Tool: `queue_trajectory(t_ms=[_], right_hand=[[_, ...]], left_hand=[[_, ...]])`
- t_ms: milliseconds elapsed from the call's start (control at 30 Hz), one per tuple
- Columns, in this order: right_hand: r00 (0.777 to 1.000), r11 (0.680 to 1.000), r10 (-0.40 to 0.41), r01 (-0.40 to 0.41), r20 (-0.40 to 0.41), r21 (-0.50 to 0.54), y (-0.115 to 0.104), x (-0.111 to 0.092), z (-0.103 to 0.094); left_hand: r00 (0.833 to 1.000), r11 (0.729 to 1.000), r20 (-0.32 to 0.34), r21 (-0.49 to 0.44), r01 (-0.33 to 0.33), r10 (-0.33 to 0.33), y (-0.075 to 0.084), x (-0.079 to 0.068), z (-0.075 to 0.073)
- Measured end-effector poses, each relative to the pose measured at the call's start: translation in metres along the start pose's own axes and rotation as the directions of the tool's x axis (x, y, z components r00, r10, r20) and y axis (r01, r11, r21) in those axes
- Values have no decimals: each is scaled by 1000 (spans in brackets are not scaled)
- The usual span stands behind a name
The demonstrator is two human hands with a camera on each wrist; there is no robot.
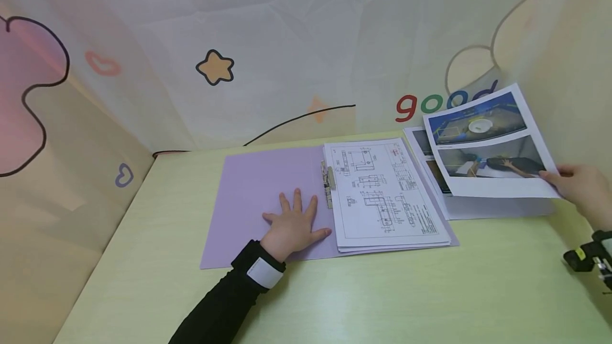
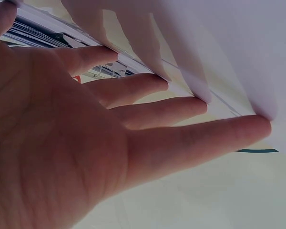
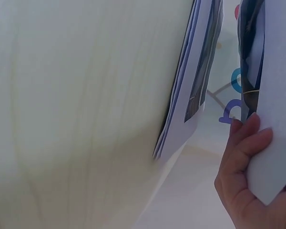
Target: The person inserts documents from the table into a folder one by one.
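A purple folder (image 1: 258,185) lies spread on the table, its metal clip (image 1: 329,185) along the middle. On its right half sits a stack of papers with technical drawings (image 1: 382,195). My left hand (image 1: 292,230) rests on the left half with fingers spread; the left wrist view shows the palm (image 2: 62,129) and straight fingertips touching the surface. At the right, my right hand (image 1: 585,192) pinches the lower right corner of a sheet with two printed photos (image 1: 492,161), held tilted above other printed sheets (image 1: 497,209). In the right wrist view, fingers curl around the sheet's edge (image 3: 281,71).
The pale yellow-green table (image 1: 158,259) carries everything. Behind it hangs a printed cloth backdrop (image 1: 296,41) with a star, hearts and coloured letters. The lower sheets (image 3: 195,100) lie close to the folder's right edge. A black device sits on the right wrist (image 1: 585,256).
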State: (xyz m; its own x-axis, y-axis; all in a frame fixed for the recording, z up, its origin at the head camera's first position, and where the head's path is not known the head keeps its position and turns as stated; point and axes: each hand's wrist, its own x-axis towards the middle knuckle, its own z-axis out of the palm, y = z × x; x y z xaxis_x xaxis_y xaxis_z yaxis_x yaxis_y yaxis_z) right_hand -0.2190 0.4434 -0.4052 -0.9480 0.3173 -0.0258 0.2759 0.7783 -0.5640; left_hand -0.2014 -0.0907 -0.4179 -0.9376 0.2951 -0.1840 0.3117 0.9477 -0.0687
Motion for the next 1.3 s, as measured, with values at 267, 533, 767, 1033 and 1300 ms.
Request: queue_trajectory(t_ms=[267, 533, 767, 1033, 1300], right_hand=[[998, 998, -63, 64, -21, 5, -9, -5, 4], [996, 996, -90, 90, -20, -13, -16, -8, 10], [988, 986, -153, 151, -23, -68, -21, -9, 15], [981, 978, -192, 191, -6, -79, -32, -12, 21], [973, 969, -228, 230, 37, -83, -42, -14, 26]], left_hand=[[1000, 1000, 7, 6, 1, -1, 0, 0, -1], [1000, 1000, 11, -2, 8, -8, 0, 0, -2], [1000, 1000, 6, -1, 4, -4, 0, 0, -1], [1000, 1000, 4, 7, 5, -5, 0, 0, 0], [1000, 1000, 6, 3, 5, -5, 1, 0, -1]])
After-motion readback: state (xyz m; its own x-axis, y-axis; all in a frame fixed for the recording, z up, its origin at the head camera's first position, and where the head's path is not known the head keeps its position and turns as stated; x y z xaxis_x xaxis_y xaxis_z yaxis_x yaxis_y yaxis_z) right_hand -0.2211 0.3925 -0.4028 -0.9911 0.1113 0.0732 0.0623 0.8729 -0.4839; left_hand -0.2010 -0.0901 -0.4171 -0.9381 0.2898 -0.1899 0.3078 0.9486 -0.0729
